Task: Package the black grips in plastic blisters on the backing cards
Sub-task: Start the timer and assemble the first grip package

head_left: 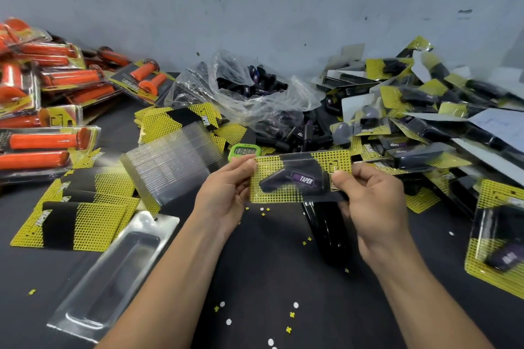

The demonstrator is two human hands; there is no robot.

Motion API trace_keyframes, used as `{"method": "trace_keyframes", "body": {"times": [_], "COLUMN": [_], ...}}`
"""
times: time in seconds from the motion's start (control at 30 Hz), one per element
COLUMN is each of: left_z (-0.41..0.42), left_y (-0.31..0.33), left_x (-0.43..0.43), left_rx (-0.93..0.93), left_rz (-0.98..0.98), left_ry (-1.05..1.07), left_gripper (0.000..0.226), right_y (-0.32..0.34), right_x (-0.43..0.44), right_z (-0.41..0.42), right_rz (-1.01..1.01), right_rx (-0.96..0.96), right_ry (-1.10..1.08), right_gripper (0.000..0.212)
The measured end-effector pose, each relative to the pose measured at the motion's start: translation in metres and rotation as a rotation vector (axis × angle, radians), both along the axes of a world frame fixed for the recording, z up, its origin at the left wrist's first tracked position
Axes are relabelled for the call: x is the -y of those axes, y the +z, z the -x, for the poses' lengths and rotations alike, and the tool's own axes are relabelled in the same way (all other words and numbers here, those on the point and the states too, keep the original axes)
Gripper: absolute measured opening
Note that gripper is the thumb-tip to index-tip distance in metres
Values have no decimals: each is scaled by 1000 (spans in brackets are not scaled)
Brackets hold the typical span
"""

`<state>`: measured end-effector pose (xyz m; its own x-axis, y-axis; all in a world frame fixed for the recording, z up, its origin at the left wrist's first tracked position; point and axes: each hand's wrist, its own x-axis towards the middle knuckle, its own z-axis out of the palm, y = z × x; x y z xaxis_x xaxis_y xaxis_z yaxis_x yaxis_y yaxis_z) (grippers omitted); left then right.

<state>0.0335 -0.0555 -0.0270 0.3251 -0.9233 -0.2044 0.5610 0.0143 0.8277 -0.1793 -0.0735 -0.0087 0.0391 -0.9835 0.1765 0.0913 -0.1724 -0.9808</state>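
Both hands hold one package above the table: a yellow dotted backing card (pixel 276 171) with a clear blister over a black grip (pixel 295 181) that bears a purple label. My left hand (pixel 226 193) pinches the card's left end. My right hand (pixel 365 195) pinches its right end, thumb on the front. Loose black grips (pixel 297 133) lie behind, some in a clear plastic bag (pixel 255 85). Empty blisters stand stacked (pixel 170 161) at the left, and one lies flat (pixel 113 269). Spare backing cards (pixel 79 224) are spread at the left.
Packaged orange grips (pixel 48 110) pile up at the far left. Finished black packages (pixel 425 110) heap at the right, one near the right edge (pixel 499 244). A green timer (pixel 245 151) sits behind the held card. A black object (pixel 326 232) lies under my right hand. Paper punch-outs dot the dark tabletop.
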Motion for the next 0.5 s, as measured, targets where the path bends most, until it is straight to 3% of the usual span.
{"method": "trace_keyframes", "body": {"times": [0.1,0.2,0.3,0.4,0.5], "left_z": [2,6,6,7,6], "left_y": [-4,-2,0,-1,-3], "left_x": [1,-1,-1,-1,-1], "left_rx": [-18,-14,14,-1,8], "left_rz": [-5,-8,-41,-70,-85], "left_ry": [-7,-43,-78,-36,-34], "left_gripper": [14,27,22,26,26], "right_y": [4,0,-2,1,1], "right_x": [3,8,11,14,18], "right_z": [-1,1,4,11,23], "right_rz": [-88,-130,-151,-221,-217], "right_rx": [66,80,113,191,8], "right_ry": [14,-23,-59,10,210], "right_gripper": [56,31,22,23,26]}}
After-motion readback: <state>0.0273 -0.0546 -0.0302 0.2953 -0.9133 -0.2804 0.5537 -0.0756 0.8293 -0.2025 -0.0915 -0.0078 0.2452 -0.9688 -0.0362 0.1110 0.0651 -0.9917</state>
